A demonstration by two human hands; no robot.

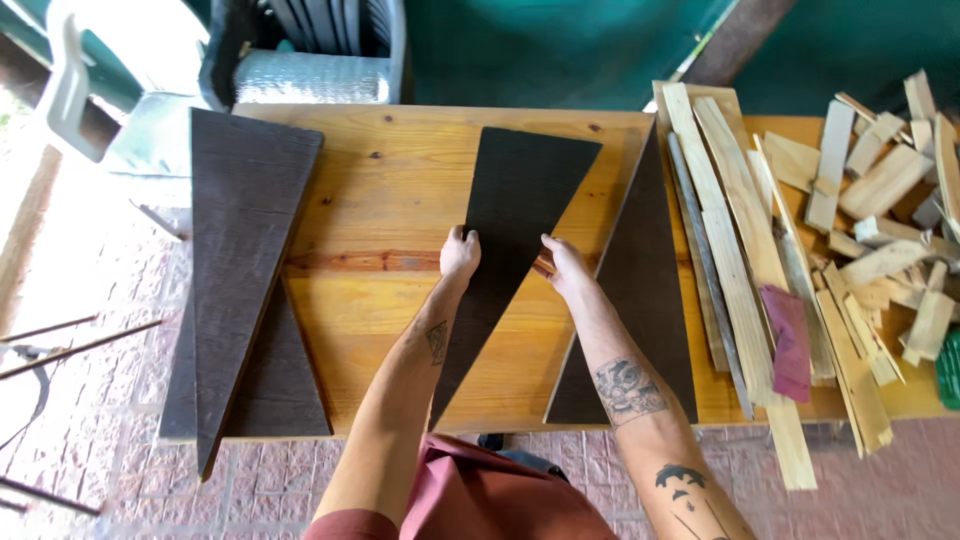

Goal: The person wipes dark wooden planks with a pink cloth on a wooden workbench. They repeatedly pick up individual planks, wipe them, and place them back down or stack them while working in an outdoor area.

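Head view looking straight down at a varnished pine tabletop (400, 200) with a dark brown triangular wooden panel (515, 215) lying flat in the middle, wide end away from the person and the point running back toward the near table edge. Left hand (460, 255) has its fingers curled on the panel's left slanted edge, and right hand (565, 265) is pinching the right slanted edge, so both are closed on the same board, one per side, about halfway down its length.

My guess is it's a thin, stiff sheet (looks like stained ply or similar), fairly light but awkward because of the long taper, and that skinny tip could snap or chip if it's levered. Gripping the two long edges near the middle, like now, seems the sane spot.

Another dark triangular panel (640, 300) sits just to the right, partly under that hand's side, and two more dark panels (245, 270) are stacked at the left end. Pale scrap wood slats (740, 250) are piled on the right.
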